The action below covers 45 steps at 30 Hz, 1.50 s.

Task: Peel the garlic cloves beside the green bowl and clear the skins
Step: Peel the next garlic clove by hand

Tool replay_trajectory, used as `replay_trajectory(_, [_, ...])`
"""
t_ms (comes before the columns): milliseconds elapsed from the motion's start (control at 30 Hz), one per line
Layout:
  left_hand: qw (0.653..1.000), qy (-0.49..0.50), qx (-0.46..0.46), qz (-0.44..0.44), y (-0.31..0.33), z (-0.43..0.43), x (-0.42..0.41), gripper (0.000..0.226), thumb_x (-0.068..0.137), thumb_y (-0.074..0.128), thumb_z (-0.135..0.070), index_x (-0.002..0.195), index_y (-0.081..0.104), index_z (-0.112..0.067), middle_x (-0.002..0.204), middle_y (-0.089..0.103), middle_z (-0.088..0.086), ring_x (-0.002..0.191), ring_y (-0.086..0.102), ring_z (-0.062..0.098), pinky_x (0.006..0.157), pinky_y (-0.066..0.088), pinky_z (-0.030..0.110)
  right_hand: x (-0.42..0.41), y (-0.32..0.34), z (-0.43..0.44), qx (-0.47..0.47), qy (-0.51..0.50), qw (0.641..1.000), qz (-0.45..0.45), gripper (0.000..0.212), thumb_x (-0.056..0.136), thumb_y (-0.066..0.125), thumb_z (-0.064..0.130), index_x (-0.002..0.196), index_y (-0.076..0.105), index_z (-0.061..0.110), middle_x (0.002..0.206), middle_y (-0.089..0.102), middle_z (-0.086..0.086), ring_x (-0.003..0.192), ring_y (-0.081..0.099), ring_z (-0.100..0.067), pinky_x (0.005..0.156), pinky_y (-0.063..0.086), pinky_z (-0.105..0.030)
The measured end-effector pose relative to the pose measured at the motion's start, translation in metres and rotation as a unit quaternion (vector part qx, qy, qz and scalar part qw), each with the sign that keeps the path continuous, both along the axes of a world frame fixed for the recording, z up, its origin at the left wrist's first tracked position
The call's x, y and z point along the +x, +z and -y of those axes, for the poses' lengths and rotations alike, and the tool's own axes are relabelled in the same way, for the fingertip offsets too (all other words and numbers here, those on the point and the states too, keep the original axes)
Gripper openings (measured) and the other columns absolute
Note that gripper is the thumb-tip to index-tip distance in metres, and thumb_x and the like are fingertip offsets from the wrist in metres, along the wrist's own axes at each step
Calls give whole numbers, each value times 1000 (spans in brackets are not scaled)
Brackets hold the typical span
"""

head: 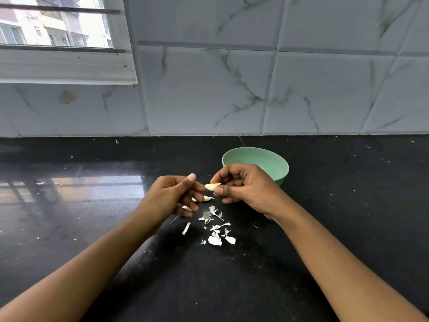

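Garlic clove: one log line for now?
right hand pinches garlic clove | left hand beside it, grip unclear | skins loose on counter | green bowl behind right hand

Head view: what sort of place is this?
Likely a home kitchen: a dark polished counter, marble-look wall tiles behind it, a window onto apartment blocks, and a garlic clove pinched in the right hand near a green bowl.

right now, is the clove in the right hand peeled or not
Seemingly peeled: the garlic clove shows smooth, bare flesh in the right hand.
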<state>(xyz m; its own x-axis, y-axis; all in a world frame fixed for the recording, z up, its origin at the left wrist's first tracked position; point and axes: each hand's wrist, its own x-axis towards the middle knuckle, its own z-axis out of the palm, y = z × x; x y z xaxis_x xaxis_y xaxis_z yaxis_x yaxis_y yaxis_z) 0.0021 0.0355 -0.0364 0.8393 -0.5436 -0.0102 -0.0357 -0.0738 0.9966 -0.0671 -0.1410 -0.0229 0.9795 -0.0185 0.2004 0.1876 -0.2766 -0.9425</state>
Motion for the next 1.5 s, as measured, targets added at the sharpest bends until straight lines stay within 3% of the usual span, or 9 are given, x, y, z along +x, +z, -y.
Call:
replay_trajectory(167, [989,14,47,140,1,-1,-5,38,77,57,-49,85,72,-15,80,73,5,66,67,17,59,53,33,-1,1,1,-11,-5,1000,2,18,77,72,-2,85,66,13,75,68,1,72,65,-6,66,57,-22])
replay_trajectory(400, [994,13,5,107,-1,2,-5,12,77,69,-16,84,73,-8,71,73,7,60,68,13,53,53,22,-2,0,-1,-32,-25,999,-25,11,77,76,13,85,68,13,77,70,-5,75,69,-14,63,56,-24])
replay_trajectory(533, [997,37,-20,63,0,-2,2,11,77,70,-1,86,71,-8,73,73,9,61,69,11,50,49,16,-5,6,3,-30,-26,996,-75,22,88,65,25,78,68,5,60,67,-2,55,65,-14,54,50,-21])
replay_trajectory(733, [999,27,-18,42,-1,-2,2,18,77,70,2,89,70,-11,77,75,6,65,70,10,50,51,17,-3,1,1,-106,-54,992,-42,19,75,77,6,70,64,18,55,56,11,54,51,-2,45,47,-20])
replay_trajectory(900, [999,23,-5,36,-3,-1,3,17,80,68,0,91,71,-12,83,75,8,73,72,15,64,56,27,-3,1,3,-52,-42,996,-58,10,88,64,6,93,67,13,76,68,0,67,66,-11,55,53,-25])
replay_trajectory(1000, [999,22,-1,42,-4,0,1,15,81,67,-1,89,71,-12,81,75,7,73,71,13,63,55,26,-2,-2,-2,-54,-54,996,-52,17,85,70,15,101,66,15,81,71,-4,75,71,-16,57,56,-24])
replay_trajectory(1133, [997,23,15,67,-5,3,-3,9,78,72,-3,85,72,-9,75,75,7,70,71,12,61,54,22,1,-13,-15,-95,-67,993,14,13,79,75,10,90,68,11,79,72,-13,71,71,-19,59,57,-23])
replay_trajectory(1367, [998,6,15,-59,1,2,0,6,77,70,-9,76,66,-4,65,71,7,53,66,10,50,54,19,3,-15,-12,-160,-89,979,93,8,77,77,10,79,69,13,72,71,-6,64,68,-19,65,58,-39])
replay_trajectory(1500, [989,-40,64,-126,3,0,-3,32,89,59,-30,65,57,-8,54,64,11,39,59,15,38,48,20,4,-11,-5,-164,-101,978,79,10,76,77,9,79,68,12,72,71,-1,64,68,-17,65,59,-34])
